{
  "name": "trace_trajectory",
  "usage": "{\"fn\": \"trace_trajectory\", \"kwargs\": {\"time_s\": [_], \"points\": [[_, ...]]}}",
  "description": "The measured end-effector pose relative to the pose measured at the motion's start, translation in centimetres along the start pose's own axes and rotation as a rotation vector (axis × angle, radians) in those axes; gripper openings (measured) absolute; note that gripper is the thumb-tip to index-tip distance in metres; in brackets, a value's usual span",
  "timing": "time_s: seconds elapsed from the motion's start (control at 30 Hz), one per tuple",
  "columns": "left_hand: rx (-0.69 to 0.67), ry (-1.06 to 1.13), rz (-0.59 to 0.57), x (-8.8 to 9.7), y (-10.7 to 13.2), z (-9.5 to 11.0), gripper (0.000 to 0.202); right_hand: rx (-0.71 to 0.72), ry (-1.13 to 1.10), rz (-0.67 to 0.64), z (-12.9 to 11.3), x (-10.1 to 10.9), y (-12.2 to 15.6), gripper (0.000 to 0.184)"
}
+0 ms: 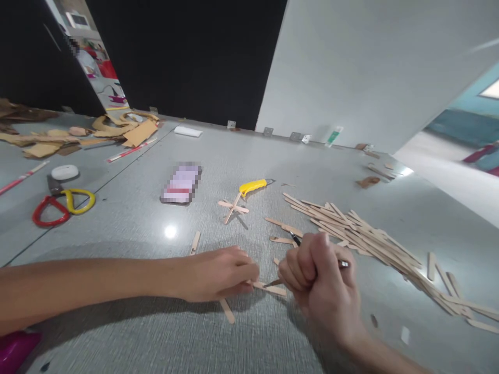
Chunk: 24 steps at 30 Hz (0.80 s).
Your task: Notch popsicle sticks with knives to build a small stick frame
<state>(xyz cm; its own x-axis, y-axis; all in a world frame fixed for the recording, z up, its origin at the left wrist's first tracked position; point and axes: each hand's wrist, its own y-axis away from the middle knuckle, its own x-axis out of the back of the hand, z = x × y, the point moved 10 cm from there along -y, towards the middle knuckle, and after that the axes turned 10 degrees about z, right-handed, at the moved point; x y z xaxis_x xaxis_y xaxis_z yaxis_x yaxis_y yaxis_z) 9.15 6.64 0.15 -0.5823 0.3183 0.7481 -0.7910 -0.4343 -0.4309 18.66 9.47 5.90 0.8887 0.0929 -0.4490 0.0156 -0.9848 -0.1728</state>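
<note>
1. Craft stick (270, 289) lies flat on the grey table (128, 332), near its front edge and between the two hands.
2. Left hand (222, 272) reaches in from the left with its fingers drawn together, fingertips pressed down on the left end of the craft stick and pinning it to the table.
3. Right hand (317, 278) is closed in a fist round a slim cutting tool (343, 264). The tool's dark end sticks out above the knuckles, and its thin tip touches the craft stick just beside the left fingertips.
4. A second stick (227, 311) pokes out from under the left hand, angled toward the front edge.
5. A long loose pile of sticks (362, 234) spreads across the table to the right of the right hand (a few strays lie apart from it).
6. Further back sit a small star of crossed sticks (233, 206) and, just beside it, a yellow utility knife (252, 186).
7. A phone (181, 183) lies left of the star. Red and yellow scissors (62, 205) and cardboard scraps (136, 132) lie well apart at the far left.
</note>
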Motion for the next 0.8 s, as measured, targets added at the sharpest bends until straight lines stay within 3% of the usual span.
{"fn": "trace_trajectory", "kwargs": {"time_s": [0.47,0.8], "points": [[0.009,-0.015,0.007,-0.5,0.1,-0.1,0.012,-0.01,0.001,-0.052,0.7,-0.2,0.3,0.058],[0.022,-0.003,0.0,-0.6,0.2,-0.2,0.007,-0.036,-0.009,-0.021,0.9,0.4,0.1,0.059]]}}
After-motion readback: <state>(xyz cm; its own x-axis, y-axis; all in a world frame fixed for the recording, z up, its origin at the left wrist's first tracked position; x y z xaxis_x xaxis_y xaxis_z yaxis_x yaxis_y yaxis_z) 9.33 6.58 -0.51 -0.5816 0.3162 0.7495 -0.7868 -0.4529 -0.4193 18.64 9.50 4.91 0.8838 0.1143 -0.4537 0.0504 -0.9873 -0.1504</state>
